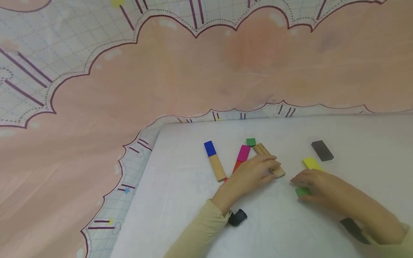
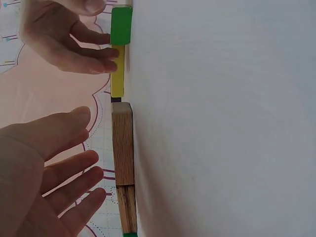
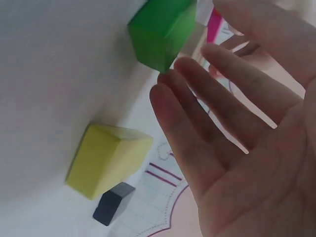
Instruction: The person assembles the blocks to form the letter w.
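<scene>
My left hand (image 1: 250, 175) hovers over the table with its fingers spread loosely, beside two wooden blocks (image 1: 278, 171) laid end to end. In the left wrist view its fingers stand apart from the nearer wooden block (image 2: 123, 143). A small green block (image 1: 302, 192) lies between the thumb and fingers of my right hand (image 1: 317, 186). The right wrist view shows those fingers nearly straight, fingertips right by the green block (image 3: 163, 29), not curled round it. Just beyond the right hand lies a yellow block (image 1: 312, 163), partly hidden by it.
A blue block (image 1: 210, 148) touches a wooden block (image 1: 217, 168) at the left. Magenta (image 1: 243, 153) and red (image 1: 237, 166) blocks meet end to end, partly behind the left hand. Another green block (image 1: 251, 142) lies farther back. A dark block (image 1: 322, 150) lies at the back right.
</scene>
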The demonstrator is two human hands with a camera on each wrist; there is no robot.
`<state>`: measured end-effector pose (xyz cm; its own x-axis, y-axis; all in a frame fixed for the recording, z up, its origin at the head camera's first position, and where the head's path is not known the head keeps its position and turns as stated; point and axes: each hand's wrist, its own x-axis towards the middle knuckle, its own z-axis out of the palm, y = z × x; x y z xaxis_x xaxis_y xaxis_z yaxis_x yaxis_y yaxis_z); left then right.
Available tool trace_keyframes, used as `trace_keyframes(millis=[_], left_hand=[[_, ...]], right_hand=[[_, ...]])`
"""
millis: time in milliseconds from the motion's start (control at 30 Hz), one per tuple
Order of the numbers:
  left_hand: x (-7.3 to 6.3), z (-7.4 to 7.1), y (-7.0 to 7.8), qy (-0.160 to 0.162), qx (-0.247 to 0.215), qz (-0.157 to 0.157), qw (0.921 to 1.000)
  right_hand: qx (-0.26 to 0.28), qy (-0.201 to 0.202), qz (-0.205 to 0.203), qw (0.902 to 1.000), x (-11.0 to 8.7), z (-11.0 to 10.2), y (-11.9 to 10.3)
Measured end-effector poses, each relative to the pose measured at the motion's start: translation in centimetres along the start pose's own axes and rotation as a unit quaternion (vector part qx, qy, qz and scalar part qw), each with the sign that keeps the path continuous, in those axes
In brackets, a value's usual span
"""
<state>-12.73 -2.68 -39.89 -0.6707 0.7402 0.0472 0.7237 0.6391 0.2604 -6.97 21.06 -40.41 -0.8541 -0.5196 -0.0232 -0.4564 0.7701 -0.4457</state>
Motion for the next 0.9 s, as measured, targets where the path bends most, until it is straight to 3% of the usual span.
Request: trace_keyframes(millis=[433,900], left_hand=[[0.7,0.7,0.2,-0.002,-0.026,0.009,0.9996],[0.6,1.0,-0.1,-0.007,-0.028,0.009,0.9996]], right_hand=[[-0.003,-0.010,-0.005,0.9999,-0.8,0.5,1.2],[0.003,0.009,-0.058,0.9983,-0.5,0.3,1.8]])
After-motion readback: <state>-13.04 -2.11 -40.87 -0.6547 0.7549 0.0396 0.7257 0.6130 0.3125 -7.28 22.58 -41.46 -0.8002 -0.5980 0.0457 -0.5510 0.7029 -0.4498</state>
